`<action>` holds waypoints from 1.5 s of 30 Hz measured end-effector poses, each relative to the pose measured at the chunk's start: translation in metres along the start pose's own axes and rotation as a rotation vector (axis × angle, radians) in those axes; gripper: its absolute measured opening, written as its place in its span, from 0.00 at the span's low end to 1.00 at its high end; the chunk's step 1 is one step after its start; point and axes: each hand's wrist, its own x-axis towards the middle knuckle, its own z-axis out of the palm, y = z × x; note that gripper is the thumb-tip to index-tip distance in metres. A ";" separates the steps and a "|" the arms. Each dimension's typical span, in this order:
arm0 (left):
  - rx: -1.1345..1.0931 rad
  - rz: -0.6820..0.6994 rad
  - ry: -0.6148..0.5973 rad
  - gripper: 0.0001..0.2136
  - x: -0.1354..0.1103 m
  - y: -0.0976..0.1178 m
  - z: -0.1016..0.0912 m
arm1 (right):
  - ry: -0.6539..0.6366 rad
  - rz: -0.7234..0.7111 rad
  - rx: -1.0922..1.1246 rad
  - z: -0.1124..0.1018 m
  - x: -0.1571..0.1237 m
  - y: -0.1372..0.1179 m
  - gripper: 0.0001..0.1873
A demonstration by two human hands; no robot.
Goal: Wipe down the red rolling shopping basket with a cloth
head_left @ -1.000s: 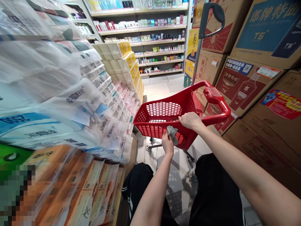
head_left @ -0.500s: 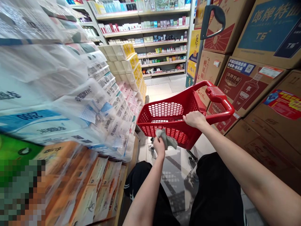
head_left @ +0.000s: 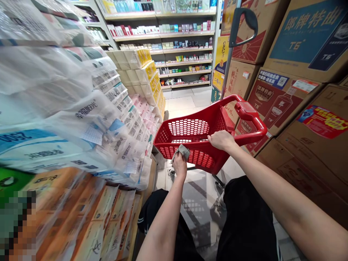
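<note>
A red plastic shopping cart [head_left: 214, 159] with perforated basket walls stands in front of me, its handle to the right. My left hand [head_left: 179, 165] is closed on a grey cloth [head_left: 183, 150], which lies against the outer side of the basket near its left end. My right hand [head_left: 221, 140] grips the basket's near rim, close to the handle end; its fingertips curl over the edge and are partly hidden. Inside the basket I see only its red mesh walls and floor.
Plastic-wrapped tissue packs [head_left: 108, 119] are piled high on the left, with orange packs [head_left: 81, 214] below. Cartons [head_left: 288, 105] are stacked on the right beside an upright trolley handle [head_left: 241, 27]. Shelves of small goods [head_left: 174, 47] stand beyond the tiled floor [head_left: 187, 103].
My left hand has shifted slightly left along the basket's side, and the cloth has gone from hanging loose to bunched against the wall. My right hand keeps its grip on the rim.
</note>
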 end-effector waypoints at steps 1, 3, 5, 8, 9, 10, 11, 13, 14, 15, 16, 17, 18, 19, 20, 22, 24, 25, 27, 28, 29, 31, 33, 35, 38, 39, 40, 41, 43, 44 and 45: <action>-0.025 0.012 -0.009 0.15 0.000 -0.001 0.000 | -0.007 0.003 0.001 0.000 0.000 0.000 0.33; -0.088 0.037 -0.034 0.15 -0.003 -0.002 -0.001 | -0.024 0.018 0.005 -0.001 0.001 0.001 0.33; -0.156 0.074 -0.084 0.16 -0.015 -0.004 0.000 | -0.031 0.039 0.011 -0.003 0.001 0.003 0.32; -0.234 0.095 -0.179 0.19 -0.041 -0.007 0.007 | -0.029 0.052 0.019 -0.003 0.001 0.004 0.32; -0.246 0.073 -0.189 0.20 -0.049 -0.008 0.009 | -0.025 0.053 0.020 -0.002 0.001 0.004 0.32; -0.253 0.042 -0.180 0.21 -0.054 -0.008 0.011 | -0.019 0.053 0.020 -0.001 0.001 0.004 0.32; -0.256 0.011 -0.156 0.21 -0.056 -0.008 0.012 | -0.013 0.052 0.019 0.000 0.002 0.003 0.32; -0.260 -0.021 -0.080 0.19 -0.052 -0.006 0.011 | -0.002 0.046 0.019 0.002 0.002 0.002 0.32; -0.259 -0.031 -0.034 0.18 -0.046 -0.005 0.011 | 0.002 0.045 0.020 0.003 0.002 0.002 0.32; -0.255 -0.054 0.018 0.16 -0.039 -0.004 0.010 | 0.005 0.045 0.022 0.004 0.003 0.002 0.32; -0.247 -0.102 0.074 0.15 -0.031 -0.003 0.010 | 0.004 0.046 0.025 0.005 0.003 0.002 0.31; -0.235 -0.177 0.132 0.13 -0.025 -0.003 0.011 | 0.003 0.047 0.028 0.005 0.003 0.003 0.31; -0.219 -0.271 0.186 0.12 -0.019 -0.003 0.011 | 0.006 0.046 0.030 0.006 0.003 0.003 0.31; -0.202 -0.365 0.232 0.12 -0.016 -0.002 0.013 | 0.010 0.042 0.032 0.006 0.003 0.004 0.31; -0.186 -0.434 0.262 0.12 -0.014 -0.002 0.015 | 0.016 0.037 0.034 0.006 0.003 0.004 0.32; -0.168 -0.439 0.264 0.13 -0.016 0.000 0.018 | 0.029 0.030 0.034 0.006 0.003 0.005 0.32; -0.176 -0.296 0.209 0.13 -0.020 0.005 0.020 | 0.036 0.025 0.032 0.006 0.003 0.005 0.31; -0.183 -0.211 0.172 0.13 -0.022 0.008 0.021 | 0.036 0.022 0.029 0.005 0.002 0.005 0.31; -0.191 -0.089 0.114 0.13 -0.024 0.014 0.021 | 0.036 0.018 0.022 0.004 0.002 0.004 0.31; -0.191 -0.053 0.098 0.13 -0.025 0.017 0.021 | 0.032 0.019 0.019 0.004 0.001 0.004 0.31; -0.190 -0.025 0.086 0.14 -0.025 0.018 0.021 | 0.026 0.019 0.018 0.003 0.001 0.004 0.31; -0.183 0.018 0.061 0.14 -0.025 0.019 0.020 | 0.016 0.016 0.020 0.002 0.001 0.003 0.31; -0.158 0.040 0.032 0.15 -0.025 0.018 0.020 | 0.018 0.006 0.023 0.002 0.002 0.003 0.31; -0.124 0.027 0.022 0.16 -0.025 0.017 0.022 | 0.032 -0.007 0.018 0.003 0.003 0.003 0.31; -0.127 -0.042 0.063 0.15 -0.020 0.020 0.025 | 0.052 -0.035 0.011 0.004 0.004 0.001 0.32; -0.143 -0.070 0.075 0.14 -0.018 0.021 0.027 | 0.060 -0.042 0.009 0.004 0.004 0.000 0.32; -0.160 -0.098 0.080 0.13 -0.014 0.022 0.028 | 0.066 -0.046 0.007 0.005 0.004 0.000 0.32; -0.175 -0.123 0.076 0.13 -0.012 0.022 0.030 | 0.071 -0.045 0.005 0.005 0.004 0.000 0.32; -0.198 -0.145 0.026 0.11 -0.009 0.019 0.032 | 0.071 -0.033 0.003 0.005 0.004 0.001 0.31; -0.208 -0.142 -0.015 0.10 -0.009 0.017 0.033 | 0.065 -0.023 0.001 0.004 0.004 0.002 0.31; -0.217 -0.138 -0.054 0.09 -0.011 0.013 0.033 | 0.053 -0.013 0.000 0.004 0.004 0.004 0.31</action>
